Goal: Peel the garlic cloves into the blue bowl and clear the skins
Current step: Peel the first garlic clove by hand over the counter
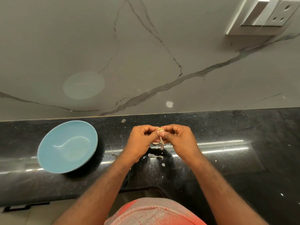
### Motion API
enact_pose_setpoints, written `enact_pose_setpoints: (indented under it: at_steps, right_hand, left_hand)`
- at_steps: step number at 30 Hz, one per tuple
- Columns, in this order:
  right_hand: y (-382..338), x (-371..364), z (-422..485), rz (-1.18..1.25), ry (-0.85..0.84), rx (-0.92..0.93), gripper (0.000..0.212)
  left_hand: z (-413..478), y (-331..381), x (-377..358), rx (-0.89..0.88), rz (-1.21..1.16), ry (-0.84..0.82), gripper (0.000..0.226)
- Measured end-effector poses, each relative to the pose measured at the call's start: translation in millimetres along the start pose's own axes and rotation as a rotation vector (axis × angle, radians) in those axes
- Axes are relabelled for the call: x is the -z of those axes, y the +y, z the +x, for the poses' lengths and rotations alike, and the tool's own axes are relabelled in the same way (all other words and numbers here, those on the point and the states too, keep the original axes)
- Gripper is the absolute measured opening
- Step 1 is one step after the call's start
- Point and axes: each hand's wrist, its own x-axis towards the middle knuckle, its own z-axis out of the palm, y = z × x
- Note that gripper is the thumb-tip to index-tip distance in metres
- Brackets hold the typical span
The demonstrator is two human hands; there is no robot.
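Polished black stone makes up the counter (227, 168), backed by a grey veined wall (146, 62) with a socket plate (263, 15) high on the right. Above the middle of that counter the left hand (142, 140) and the right hand (180, 138) meet knuckle to knuckle. Both have their fingers curled in, and the thumb and fingertips of each pinch the same small piece of garlic (160, 131) between them. It is too covered to tell whether it is one clove or a few joined. A thin skin strip (161, 143) hangs from it toward the person, so its long axis seems to run away from the body, across the line of the two hands. Just below the hands, pale skin flakes (154, 155) lie loose on the stone, and more specks are scattered nearby. The blue bowl (68, 143) stands on the counter well to the left, apart from both hands, and nothing shows inside it. It lies on the left hand's side, so that hand is the nearer one. Judging from this, the peeling is in progress, and a bared clove would have to travel leftward across open counter to reach the bowl. The left hand has the shorter reach, while the right could keep hold of the skin.
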Motion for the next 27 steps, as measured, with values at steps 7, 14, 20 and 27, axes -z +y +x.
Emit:
enact_pose_setpoints:
  at_steps: [7, 14, 20, 27]
  right_hand:
    - [4, -7, 2, -0.126, 0.07, 0.09, 0.015]
    - [7, -14, 0, -0.374, 0.022, 0.225, 0.023]
    - [8, -17, 1, -0.309, 0.042, 0.171, 0.021]
    - [0, -6, -4, 0.062, -0.019, 0.046, 0.012]
  left_hand:
    - [0, 1, -5, -0.026, 0.002, 0.084, 0.008]
    - [1, -2, -1, -0.001, -0.018, 0.109, 0.012]
    - [1, -2, 4, 0.023, -0.085, 0.067, 0.013]
    - [2, 7, 8, 0.102, -0.094, -0.065, 0.012]
